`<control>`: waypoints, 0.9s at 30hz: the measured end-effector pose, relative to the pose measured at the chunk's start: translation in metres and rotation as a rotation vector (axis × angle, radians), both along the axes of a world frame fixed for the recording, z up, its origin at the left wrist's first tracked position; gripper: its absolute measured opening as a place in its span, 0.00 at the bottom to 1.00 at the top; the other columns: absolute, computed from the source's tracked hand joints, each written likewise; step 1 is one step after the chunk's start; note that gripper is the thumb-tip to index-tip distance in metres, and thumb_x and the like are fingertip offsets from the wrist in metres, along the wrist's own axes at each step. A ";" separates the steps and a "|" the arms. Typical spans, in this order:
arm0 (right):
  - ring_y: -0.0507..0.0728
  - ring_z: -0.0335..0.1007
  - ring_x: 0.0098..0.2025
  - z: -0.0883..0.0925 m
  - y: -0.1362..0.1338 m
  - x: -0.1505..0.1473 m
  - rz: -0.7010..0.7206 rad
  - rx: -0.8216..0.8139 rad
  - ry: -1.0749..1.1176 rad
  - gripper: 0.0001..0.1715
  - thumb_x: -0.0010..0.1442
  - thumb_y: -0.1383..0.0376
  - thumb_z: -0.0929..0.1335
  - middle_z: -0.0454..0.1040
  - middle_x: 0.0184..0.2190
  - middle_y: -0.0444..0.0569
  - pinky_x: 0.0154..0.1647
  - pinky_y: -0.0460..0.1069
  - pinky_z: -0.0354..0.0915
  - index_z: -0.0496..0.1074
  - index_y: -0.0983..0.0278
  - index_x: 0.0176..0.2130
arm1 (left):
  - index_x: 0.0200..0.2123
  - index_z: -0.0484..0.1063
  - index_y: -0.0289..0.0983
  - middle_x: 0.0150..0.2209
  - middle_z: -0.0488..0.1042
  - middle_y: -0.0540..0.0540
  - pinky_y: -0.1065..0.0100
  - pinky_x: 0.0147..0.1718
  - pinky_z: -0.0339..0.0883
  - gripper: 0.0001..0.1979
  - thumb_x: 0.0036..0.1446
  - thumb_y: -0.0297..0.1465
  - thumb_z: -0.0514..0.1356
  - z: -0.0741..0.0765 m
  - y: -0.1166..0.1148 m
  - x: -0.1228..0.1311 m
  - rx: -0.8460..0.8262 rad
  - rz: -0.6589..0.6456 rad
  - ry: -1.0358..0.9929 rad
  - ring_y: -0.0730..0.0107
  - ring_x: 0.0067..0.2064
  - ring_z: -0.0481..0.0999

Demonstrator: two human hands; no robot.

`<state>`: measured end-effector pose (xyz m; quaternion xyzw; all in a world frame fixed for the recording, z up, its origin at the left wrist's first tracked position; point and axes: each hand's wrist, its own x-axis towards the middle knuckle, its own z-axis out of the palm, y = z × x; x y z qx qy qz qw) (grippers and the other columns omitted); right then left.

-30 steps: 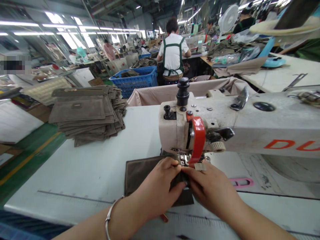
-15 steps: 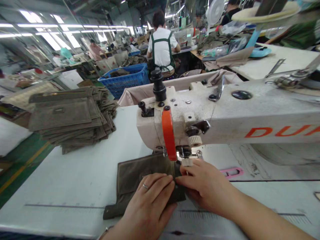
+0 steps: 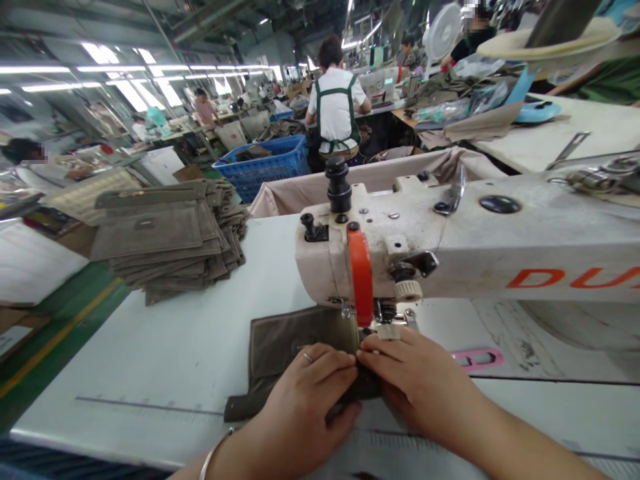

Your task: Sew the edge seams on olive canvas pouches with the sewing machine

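An olive-brown fabric panel [image 3: 280, 347] with stitched edges lies on the sewing machine bed, its right edge under the head of the sewing machine [image 3: 370, 267]. My left hand [image 3: 317, 393], a ring on one finger, presses on the panel with fingers bent together and the thumb low at its near edge. Close beside the presser foot area, my right hand [image 3: 420, 377] pinches the panel's right side. The fingertips of both hands nearly meet. An orange guard [image 3: 361, 279] hangs in front of the needle, which I cannot make out.
A stack of similar olive fabric pieces [image 3: 170, 233] sits at the table's left. A pink thread-snip-like tool [image 3: 480, 359] lies right of my right hand. Beyond the machine are a blue basket [image 3: 270, 163] and a person in a white shirt [image 3: 335, 110].
The view has shifted, so everything sits slightly right and lower. My left fingers are more bent than before. The panel's near edge has drawn a little closer to the machine.
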<state>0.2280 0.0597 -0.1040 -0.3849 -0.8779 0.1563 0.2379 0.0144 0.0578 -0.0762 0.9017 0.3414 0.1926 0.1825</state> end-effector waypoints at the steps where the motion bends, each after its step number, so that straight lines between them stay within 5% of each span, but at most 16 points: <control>1: 0.61 0.66 0.47 0.000 0.000 0.000 -0.003 -0.014 0.002 0.19 0.59 0.75 0.64 0.74 0.46 0.50 0.50 0.59 0.63 0.71 0.64 0.49 | 0.47 0.70 0.37 0.46 0.74 0.45 0.58 0.51 0.67 0.16 0.54 0.24 0.63 0.000 0.002 0.000 -0.010 0.004 0.004 0.61 0.47 0.70; 7: 0.59 0.64 0.41 0.005 0.005 0.005 -0.096 -0.054 0.110 0.15 0.58 0.77 0.62 0.73 0.39 0.50 0.42 0.55 0.63 0.73 0.64 0.39 | 0.46 0.69 0.38 0.46 0.72 0.47 0.58 0.52 0.63 0.15 0.56 0.24 0.62 -0.004 0.009 0.001 -0.082 0.046 -0.016 0.63 0.48 0.67; 18: 0.64 0.63 0.46 0.006 0.005 0.001 -0.072 -0.032 -0.131 0.19 0.60 0.71 0.64 0.71 0.44 0.51 0.47 0.62 0.64 0.71 0.59 0.50 | 0.51 0.67 0.37 0.52 0.69 0.44 0.56 0.56 0.62 0.16 0.59 0.24 0.60 -0.007 0.010 -0.007 -0.011 0.027 0.002 0.60 0.54 0.65; 27: 0.64 0.65 0.47 0.001 0.000 0.001 -0.090 0.031 -0.077 0.20 0.61 0.72 0.64 0.72 0.45 0.53 0.48 0.61 0.67 0.69 0.62 0.52 | 0.52 0.68 0.36 0.51 0.73 0.44 0.57 0.57 0.65 0.16 0.59 0.25 0.59 -0.001 0.014 -0.004 0.035 -0.040 0.096 0.61 0.53 0.70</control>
